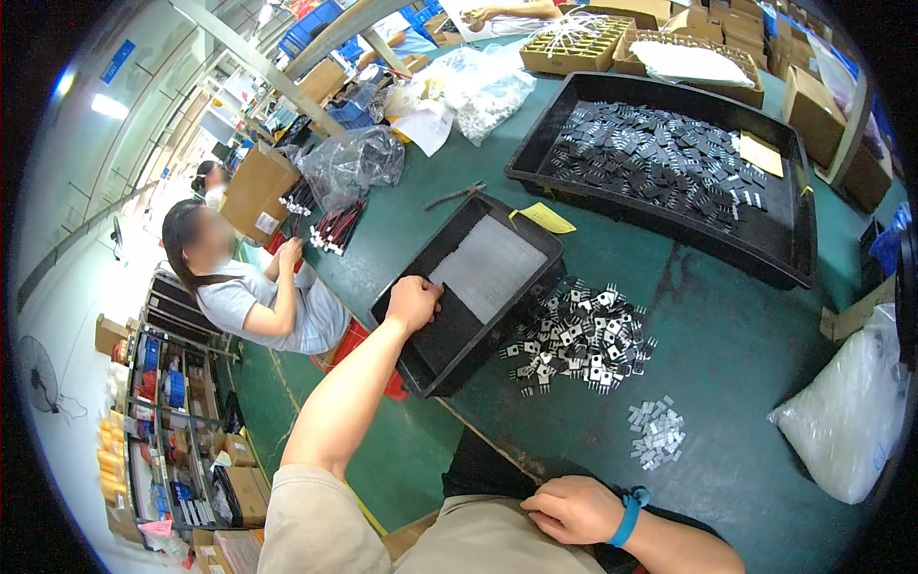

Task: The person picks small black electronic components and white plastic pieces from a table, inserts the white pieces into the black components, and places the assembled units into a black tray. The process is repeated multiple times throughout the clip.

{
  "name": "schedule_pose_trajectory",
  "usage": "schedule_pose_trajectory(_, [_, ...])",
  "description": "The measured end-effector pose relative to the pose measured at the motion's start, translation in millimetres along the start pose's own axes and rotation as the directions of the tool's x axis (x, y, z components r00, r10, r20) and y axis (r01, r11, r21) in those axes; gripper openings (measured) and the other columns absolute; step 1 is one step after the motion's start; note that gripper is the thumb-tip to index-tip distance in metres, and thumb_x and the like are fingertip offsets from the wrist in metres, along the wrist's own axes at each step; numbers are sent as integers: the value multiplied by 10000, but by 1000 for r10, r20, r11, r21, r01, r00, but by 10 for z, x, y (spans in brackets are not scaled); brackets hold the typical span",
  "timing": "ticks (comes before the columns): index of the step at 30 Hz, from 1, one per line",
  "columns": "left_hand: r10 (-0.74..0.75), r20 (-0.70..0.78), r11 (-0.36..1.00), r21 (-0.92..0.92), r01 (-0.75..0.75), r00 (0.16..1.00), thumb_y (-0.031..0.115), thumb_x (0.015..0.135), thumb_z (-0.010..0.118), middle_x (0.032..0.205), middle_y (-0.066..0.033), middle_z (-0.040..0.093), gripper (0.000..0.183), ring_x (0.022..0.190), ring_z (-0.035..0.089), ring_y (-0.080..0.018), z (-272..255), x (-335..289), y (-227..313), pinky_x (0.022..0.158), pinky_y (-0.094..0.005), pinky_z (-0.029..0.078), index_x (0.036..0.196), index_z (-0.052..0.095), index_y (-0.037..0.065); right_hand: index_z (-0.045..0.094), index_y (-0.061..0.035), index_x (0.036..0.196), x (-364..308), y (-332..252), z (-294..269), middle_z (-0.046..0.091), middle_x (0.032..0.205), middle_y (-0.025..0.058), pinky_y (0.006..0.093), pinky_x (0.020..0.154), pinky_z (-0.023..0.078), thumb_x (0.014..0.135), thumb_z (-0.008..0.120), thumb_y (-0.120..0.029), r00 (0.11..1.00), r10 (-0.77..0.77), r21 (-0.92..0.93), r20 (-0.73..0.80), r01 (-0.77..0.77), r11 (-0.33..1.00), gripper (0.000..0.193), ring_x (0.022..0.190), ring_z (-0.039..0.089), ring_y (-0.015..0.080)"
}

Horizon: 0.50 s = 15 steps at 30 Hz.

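Observation:
My left hand [414, 302] is over the smaller black tray [457, 375], fingers bent and pinched at the edge of close rows of small grey pieces [492, 266]. What those fingers hold, if anything, is hidden. Near the table's front edge, just above my lap, my right hand [579, 509] is curled, with a blue strap [627, 518] round its wrist. Its palm side is out of sight. Right of the tray lies a loose pile of black three-legged electronic components [583, 335] with metal faces. Closer to my right hand is a small heap of whitish, translucent pieces [657, 432].
A large black tray [798, 253] of similar black components stands at the far right. A filled plastic bag [846, 411] sits on the right edge. Across the left side, a co-worker [253, 287] handles wires beside a cardboard box [258, 191]. Tweezers-like tool [454, 195] lies behind the smaller tray.

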<state>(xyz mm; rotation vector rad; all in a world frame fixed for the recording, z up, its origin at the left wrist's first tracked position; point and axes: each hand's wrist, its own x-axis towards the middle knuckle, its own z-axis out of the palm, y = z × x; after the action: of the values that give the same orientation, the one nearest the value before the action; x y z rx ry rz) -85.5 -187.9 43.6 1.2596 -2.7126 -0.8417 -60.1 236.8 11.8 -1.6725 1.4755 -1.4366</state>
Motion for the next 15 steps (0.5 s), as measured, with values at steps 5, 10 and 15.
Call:
schedule_pose_trajectory(5, [-41,26,995,-90,43,999,210,938,686,650,-92,689,300,500,625,-162,-14,-14,48,543,-335,506,762,702,-32,675,-41,1004,-5,9,5,651,804,105,424,628,525,828,732,-77,1000,7,3,1,-7,1000,188,730,653,307])
schedule_pose_trajectory(10, [-80,69,986,-139,89,994,209,933,694,655,-81,682,281,490,603,-151,-28,18,44,515,-319,485,781,703,-28,675,-38,1009,-10,9,11,652,806,109,424,635,527,829,731,-76,1000,21,14,6,-21,1000,192,734,655,310])
schedule_pose_trajectory(15, [-65,76,991,-116,73,995,177,905,681,672,-89,687,242,506,616,-158,-32,-10,33,522,-322,492,779,695,-29,675,-41,1004,-9,11,4,654,807,111,426,636,527,830,730,-78,1000,20,2,9,-20,1000,186,736,655,313])
